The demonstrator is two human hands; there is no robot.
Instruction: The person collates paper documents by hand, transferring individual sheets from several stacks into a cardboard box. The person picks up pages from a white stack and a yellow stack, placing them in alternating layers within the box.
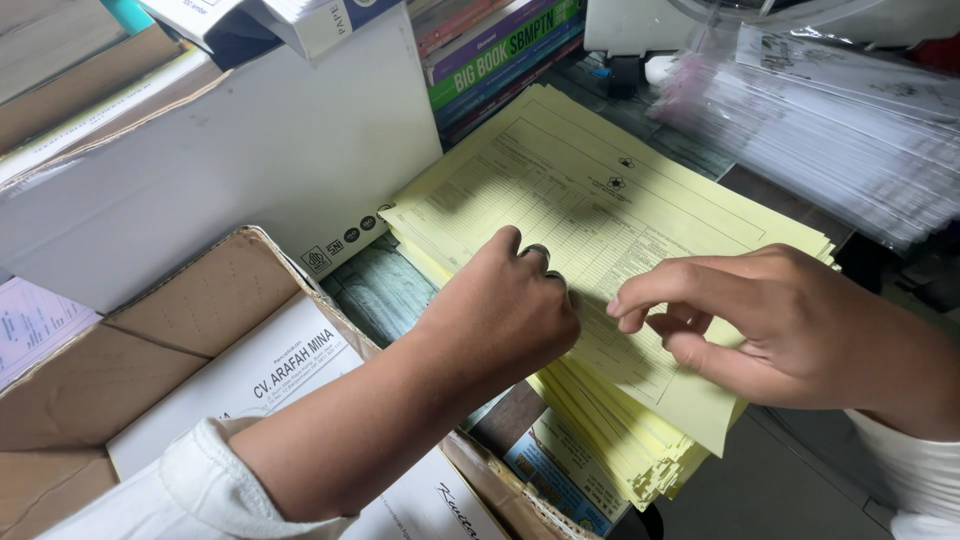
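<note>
**Listener:** What are the hands doing right now?

**Me, at the remote station:** I see a thick stack of yellow forms [600, 210] lying fanned and uneven on the counter [780, 480]. My left hand [505, 315] rests on top of the stack near its middle, fingers curled under so the knuckles press the paper; whether it pinches a sheet, I cannot tell. My right hand [775, 320] hovers at the near right part of the top sheet, thumb and forefinger narrowed toward each other, and I cannot tell whether they hold the sheet.

**Listener:** How would you handle this step well?

**Me:** In my judgement, the left hand should keep steady weight on the pile so the lower sheets stay put, while the right hand lifts only one thin edge. The forms look light and slippery, so a gentle pinch at a corner seems safer than a push.

**Listener:** Where is the stack relative to the hands?

**Me:** Directly beneath both hands, running away from me toward a pile of books [500, 55]. A white box [250, 160] stands to its left, an open cardboard carton [200, 330] sits under my left forearm, and bundles of papers in clear sleeves [840, 130] lie to the far right.
</note>
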